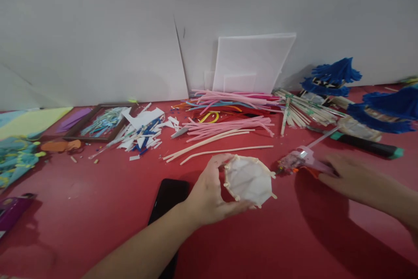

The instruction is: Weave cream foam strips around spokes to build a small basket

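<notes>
My left hand (209, 196) grips a small white many-sided piece (250, 179) by its edge, thumb below and fingers above. Cream pipe cleaner lines its rim, and short stubs stick out at the corners. On the right, my right hand (346, 172) has its fingers around the handle of a pink glue gun (305, 157), low over the table. A glue stick (323, 137) juts from the gun's back. Bits of stuff clutter the area around its nozzle. Cream pipe cleaners (228, 152) lie just beyond my left hand.
A black phone (170, 196) lies under my left forearm. Pink pipe cleaners (228, 126), paper scraps (146, 122) and a brown tray (88, 136) line the back of the red table (107, 222). At right are a black-and-green tool handle (365, 145) and blue-roofed models (333, 76).
</notes>
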Demonstrator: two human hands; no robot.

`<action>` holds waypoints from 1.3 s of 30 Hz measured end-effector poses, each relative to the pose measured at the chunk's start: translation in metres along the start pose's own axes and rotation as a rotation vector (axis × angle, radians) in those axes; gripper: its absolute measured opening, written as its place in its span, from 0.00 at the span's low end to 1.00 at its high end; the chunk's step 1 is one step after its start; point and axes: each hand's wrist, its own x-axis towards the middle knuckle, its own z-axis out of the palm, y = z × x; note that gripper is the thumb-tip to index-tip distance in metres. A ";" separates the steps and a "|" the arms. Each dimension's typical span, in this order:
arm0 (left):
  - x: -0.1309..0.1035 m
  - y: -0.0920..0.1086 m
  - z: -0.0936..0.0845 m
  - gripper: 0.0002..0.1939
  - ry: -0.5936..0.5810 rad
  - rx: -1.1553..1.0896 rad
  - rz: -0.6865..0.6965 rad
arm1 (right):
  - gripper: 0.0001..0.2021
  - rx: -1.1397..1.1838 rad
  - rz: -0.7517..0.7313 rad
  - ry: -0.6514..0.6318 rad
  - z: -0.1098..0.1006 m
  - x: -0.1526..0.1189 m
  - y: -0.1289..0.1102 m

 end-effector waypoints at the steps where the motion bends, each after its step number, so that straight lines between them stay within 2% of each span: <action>1: 0.000 0.000 0.000 0.47 -0.002 0.005 0.001 | 0.07 0.008 0.006 0.029 -0.002 -0.001 0.002; 3: 0.000 -0.001 0.001 0.46 -0.003 0.009 0.006 | 0.03 0.031 0.014 0.109 -0.007 -0.006 -0.002; 5: 0.000 -0.002 0.001 0.47 -0.004 0.003 0.012 | 0.06 0.116 -0.045 0.220 -0.015 -0.013 -0.018; 7: -0.001 -0.002 0.001 0.48 -0.015 -0.006 0.015 | 0.07 0.365 -0.249 0.308 -0.020 -0.023 -0.042; 9: -0.003 -0.003 0.000 0.50 -0.037 -0.028 0.031 | 0.07 0.547 -0.423 0.240 -0.022 -0.031 -0.067; 13: -0.008 -0.009 0.000 0.53 -0.076 -0.109 0.101 | 0.15 0.726 -0.481 0.185 -0.019 -0.036 -0.092; 16: -0.009 -0.012 0.000 0.55 -0.114 -0.159 0.152 | 0.19 0.760 -0.537 0.157 -0.018 -0.033 -0.091; 19: -0.007 -0.010 -0.002 0.56 -0.129 -0.177 0.183 | 0.17 0.707 -0.698 0.121 -0.021 -0.030 -0.086; 23: -0.003 0.000 -0.007 0.52 -0.196 -0.214 0.145 | 0.14 0.555 -0.874 0.097 -0.021 -0.032 -0.081; 25: -0.002 0.004 -0.008 0.50 -0.214 -0.264 0.084 | 0.13 0.501 -0.893 0.149 -0.017 -0.036 -0.079; 28: -0.002 0.005 -0.005 0.52 -0.215 -0.458 -0.012 | 0.11 0.490 -0.908 0.236 -0.012 -0.042 -0.076; 32: -0.004 0.000 0.001 0.54 -0.174 -0.744 -0.075 | 0.08 0.517 -0.944 0.156 -0.009 -0.044 -0.076; 36: -0.004 0.002 0.001 0.52 -0.191 -0.853 -0.133 | 0.07 0.605 -0.945 0.163 -0.009 -0.044 -0.080; 39: -0.002 0.007 -0.003 0.49 -0.203 -0.899 -0.219 | 0.06 0.640 -0.964 0.083 -0.009 -0.044 -0.083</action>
